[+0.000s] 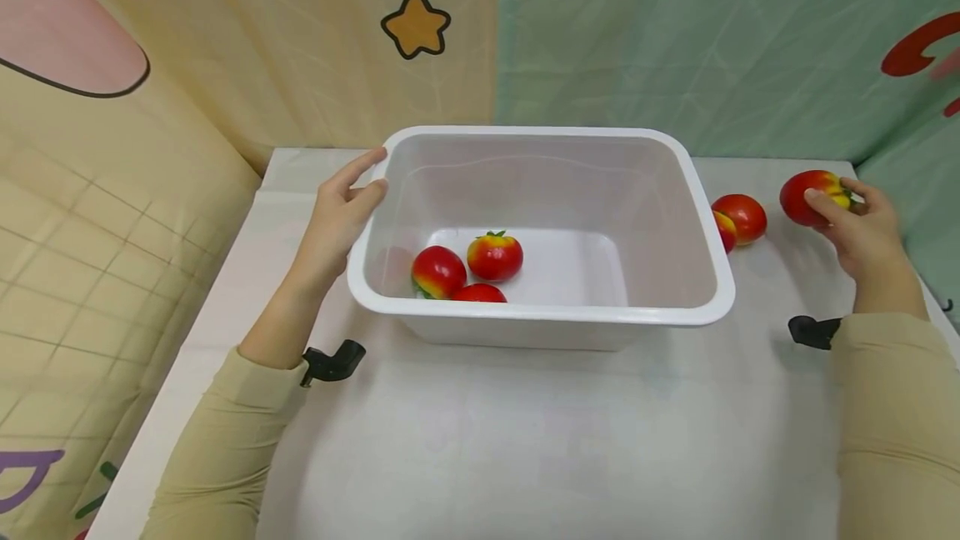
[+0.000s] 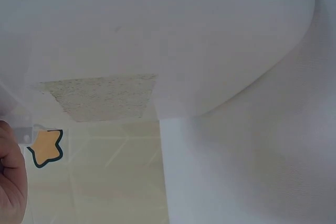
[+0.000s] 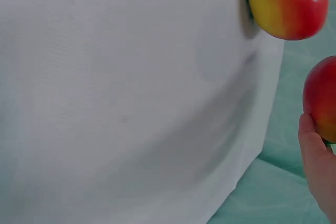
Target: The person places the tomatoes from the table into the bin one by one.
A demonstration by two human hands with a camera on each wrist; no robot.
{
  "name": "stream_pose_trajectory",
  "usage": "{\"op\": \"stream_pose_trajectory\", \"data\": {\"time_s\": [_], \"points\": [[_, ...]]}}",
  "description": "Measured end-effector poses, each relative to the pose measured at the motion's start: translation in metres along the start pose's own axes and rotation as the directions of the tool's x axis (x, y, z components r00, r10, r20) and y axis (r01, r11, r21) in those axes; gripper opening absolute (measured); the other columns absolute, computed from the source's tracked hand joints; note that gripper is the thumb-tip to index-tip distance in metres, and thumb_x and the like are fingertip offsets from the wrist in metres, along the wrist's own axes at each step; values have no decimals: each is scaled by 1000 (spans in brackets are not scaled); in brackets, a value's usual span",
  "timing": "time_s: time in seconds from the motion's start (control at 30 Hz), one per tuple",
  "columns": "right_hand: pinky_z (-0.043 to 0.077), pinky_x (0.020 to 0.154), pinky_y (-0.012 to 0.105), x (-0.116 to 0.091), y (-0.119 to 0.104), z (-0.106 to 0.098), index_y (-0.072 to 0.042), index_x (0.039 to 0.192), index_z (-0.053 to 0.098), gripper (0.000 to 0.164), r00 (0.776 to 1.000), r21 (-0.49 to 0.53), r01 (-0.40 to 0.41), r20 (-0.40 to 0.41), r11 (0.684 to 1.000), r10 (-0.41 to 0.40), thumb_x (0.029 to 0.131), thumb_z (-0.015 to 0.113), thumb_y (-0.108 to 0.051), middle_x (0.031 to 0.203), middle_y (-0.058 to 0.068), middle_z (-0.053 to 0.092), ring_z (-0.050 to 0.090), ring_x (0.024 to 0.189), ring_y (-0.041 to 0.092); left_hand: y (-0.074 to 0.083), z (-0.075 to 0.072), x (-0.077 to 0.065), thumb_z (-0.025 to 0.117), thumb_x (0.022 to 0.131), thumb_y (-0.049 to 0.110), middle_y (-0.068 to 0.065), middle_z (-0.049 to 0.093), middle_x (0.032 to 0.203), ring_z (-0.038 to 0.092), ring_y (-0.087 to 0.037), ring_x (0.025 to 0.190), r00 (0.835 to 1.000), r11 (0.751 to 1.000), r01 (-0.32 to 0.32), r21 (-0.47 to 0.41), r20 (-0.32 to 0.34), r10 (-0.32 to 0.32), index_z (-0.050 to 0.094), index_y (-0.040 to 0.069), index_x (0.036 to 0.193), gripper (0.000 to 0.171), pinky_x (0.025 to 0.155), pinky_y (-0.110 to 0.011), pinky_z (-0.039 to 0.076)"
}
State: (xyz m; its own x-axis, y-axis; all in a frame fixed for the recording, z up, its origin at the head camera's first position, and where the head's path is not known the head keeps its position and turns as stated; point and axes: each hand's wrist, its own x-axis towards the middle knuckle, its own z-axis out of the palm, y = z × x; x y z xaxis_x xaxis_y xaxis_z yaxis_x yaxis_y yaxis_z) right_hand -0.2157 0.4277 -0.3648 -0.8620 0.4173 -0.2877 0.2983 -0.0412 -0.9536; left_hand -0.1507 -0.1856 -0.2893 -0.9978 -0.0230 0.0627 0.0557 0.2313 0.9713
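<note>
Yellow and green cloth [image 1: 600,40] backs a white table [image 1: 525,423]; from the head we see a white bin [image 1: 540,314] lying lengthwise left to right, three red fruits [image 1: 497,258] inside. The left hand [image 1: 337,223] rests thumb and forefinger against its left rim. Right of the bin, the right hand [image 1: 866,232] pinches a red-yellow fruit [image 1: 801,197], leafy end pointing right. The left wrist view adds a rough patch [image 2: 105,98] on the bin's outside; the right wrist view, another fruit's [image 3: 289,3] broad yellow side.
</note>
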Motion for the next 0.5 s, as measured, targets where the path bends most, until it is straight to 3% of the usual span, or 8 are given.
{"op": "stream_pose_trajectory", "data": {"time_s": [0.1, 0.17, 0.3, 0.5], "points": [[47, 78, 11, -29, -22, 15, -35, 147, 23, 90, 1000, -2, 19, 21, 1000, -19, 73, 75, -33, 143, -14, 22, 24, 125, 5, 0, 0, 0, 49, 96, 25, -22, 59, 116, 65, -29, 92, 1000, 1000, 3, 1, -1, -3, 43, 20, 140, 45, 67, -33, 56], [47, 66, 6, -38, -31, 21, -34, 146, 23, 89, 998, -13, 49, 29, 999, -48, 74, 75, -34, 142, -14, 24, 24, 125, 5, 0, 0, 0, 49, 96, 25, -22, 59, 116, 65, -29, 91, 1000, 1000, 3, 5, -2, -3, 43, 20, 141, 46, 67, -33, 56], [46, 69, 6, -40, -41, 26, -33, 146, 25, 86, 994, -40, 101, 48, 994, -99, 75, 74, -32, 141, -12, 26, 26, 124, 6, 0, 0, -1, 49, 96, 25, -22, 59, 116, 65, -29, 91, 1000, 1000, -2, 10, -4, 2, 43, 20, 141, 46, 66, -33, 56], [47, 58, 6, -46, -57, 34, -31, 146, 27, 82, 986, 1, 129, 106, 992, -129, 78, 73, -26, 141, -12, 26, 31, 116, 3, 0, -1, -1, 49, 96, 24, -24, 59, 116, 65, -29, 90, 1000, 1000, -12, -2, 5, 12, 43, 19, 141, 45, 66, -32, 56]]}}
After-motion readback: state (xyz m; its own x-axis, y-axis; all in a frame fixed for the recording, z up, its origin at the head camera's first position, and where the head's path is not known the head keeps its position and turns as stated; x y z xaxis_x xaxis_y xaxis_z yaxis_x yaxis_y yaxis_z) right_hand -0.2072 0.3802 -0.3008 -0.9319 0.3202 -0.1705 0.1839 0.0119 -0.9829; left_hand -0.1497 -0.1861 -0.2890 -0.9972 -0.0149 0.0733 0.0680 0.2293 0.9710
